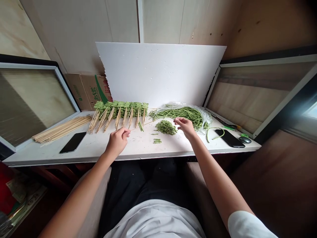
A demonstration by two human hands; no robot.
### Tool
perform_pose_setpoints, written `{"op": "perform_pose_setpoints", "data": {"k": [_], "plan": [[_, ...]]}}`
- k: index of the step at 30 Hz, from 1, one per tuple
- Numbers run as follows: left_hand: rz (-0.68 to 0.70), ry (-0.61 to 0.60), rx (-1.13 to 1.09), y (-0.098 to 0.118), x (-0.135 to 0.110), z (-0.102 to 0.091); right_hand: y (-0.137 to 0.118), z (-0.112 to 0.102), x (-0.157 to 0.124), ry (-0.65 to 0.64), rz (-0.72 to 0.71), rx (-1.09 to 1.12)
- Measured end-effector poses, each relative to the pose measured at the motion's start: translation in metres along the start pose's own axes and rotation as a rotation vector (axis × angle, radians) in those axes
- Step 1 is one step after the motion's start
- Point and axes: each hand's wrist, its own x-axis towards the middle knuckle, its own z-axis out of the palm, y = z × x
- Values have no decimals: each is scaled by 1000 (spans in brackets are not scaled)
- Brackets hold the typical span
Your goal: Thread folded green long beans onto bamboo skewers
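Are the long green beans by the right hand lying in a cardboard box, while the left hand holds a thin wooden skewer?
No: the head view shows the long green beans in a clear plastic bag, not a box, by the right hand, while the left hand holds a thin wooden skewer.

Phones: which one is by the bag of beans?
The phone on the right, beside the bagged green beans; the other phone lies left, by the skewers.

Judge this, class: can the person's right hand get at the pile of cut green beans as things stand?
Probably yes: the right hand is just beside the pile of cut green beans, and nothing appears to lie between them.
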Motion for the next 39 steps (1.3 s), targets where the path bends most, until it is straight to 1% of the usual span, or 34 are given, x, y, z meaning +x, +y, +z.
{"op": "perform_pose_setpoints", "data": {"k": [3, 5, 11, 15, 19, 23, 26, 29, 33, 39], "plan": [[10, 7, -3, 3, 0, -1, -17, 15, -8, -116, 59, 226], [16, 12, -2, 7, 0, -2, -27, 25, -14, -163, 74, 301], [36, 35, -4, 19, 2, -8, -59, 51, -38, -365, 52, 402], [57, 61, -1, 26, 3, -12, -73, 61, -52, -419, 44, 425], [88, 90, 11, 32, 4, -15, -74, 66, -56, -445, 18, 419], [107, 111, 20, 36, 4, -17, -72, 69, -56, -457, 25, 477], [93, 104, 25, 37, 4, -17, -73, 71, -57, -424, 48, 528], [69, 96, 32, 37, 4, -17, -74, 72, -58, -384, 58, 502], [73, 99, 27, 38, 4, -17, -72, 72, -58, -373, 41, 446], [73, 92, 31, 38, 3, -17, -69, 72, -57, -360, 23, 452]]}}
